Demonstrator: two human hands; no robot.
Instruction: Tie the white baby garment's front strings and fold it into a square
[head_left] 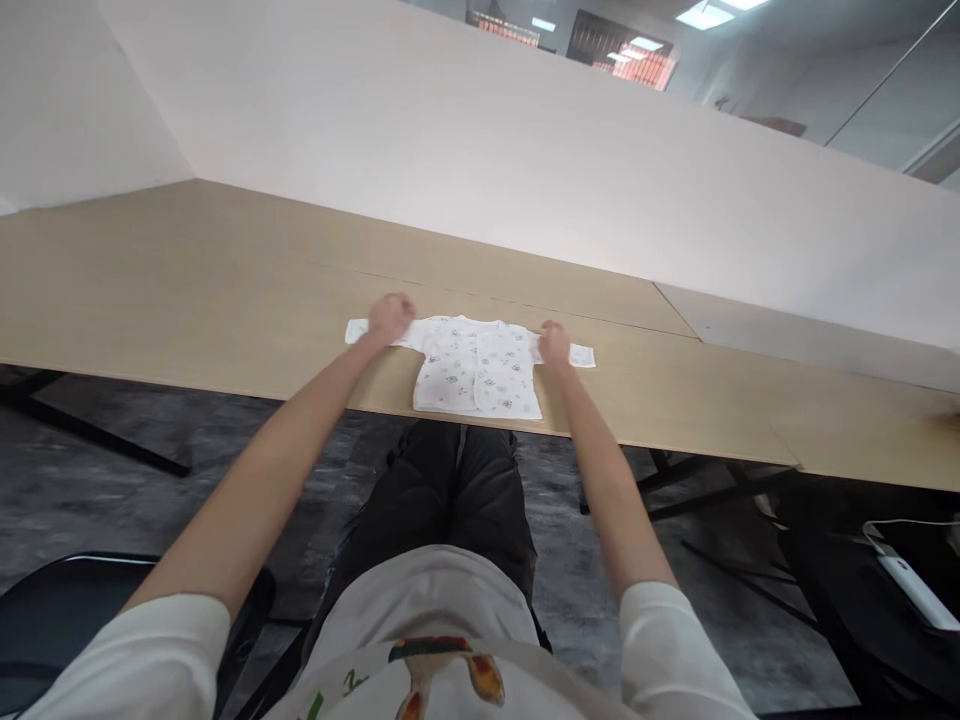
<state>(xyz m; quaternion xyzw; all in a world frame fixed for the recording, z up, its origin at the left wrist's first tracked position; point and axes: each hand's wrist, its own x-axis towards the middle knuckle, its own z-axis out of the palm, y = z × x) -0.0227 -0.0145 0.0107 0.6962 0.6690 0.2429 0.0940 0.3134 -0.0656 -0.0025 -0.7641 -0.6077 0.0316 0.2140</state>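
Observation:
A small white baby shirt [480,370] with a scattered print lies flat at the table's front edge, its sleeves spread out to both sides. My left hand [391,318] is over the left sleeve, fingers curled in and slightly blurred; the cuff [355,330] shows beyond it. Over the right sleeve is my right hand [554,343], its fingers also curled, with the other cuff [582,356] sticking out past it. Whether either hand pinches any fabric is hidden.
The long wooden table [187,290] runs across the view, with a white partition [450,140] behind it. A black chair [67,620] stands at lower left. At lower right, a white power strip [916,590] with a cable rests on a dark surface.

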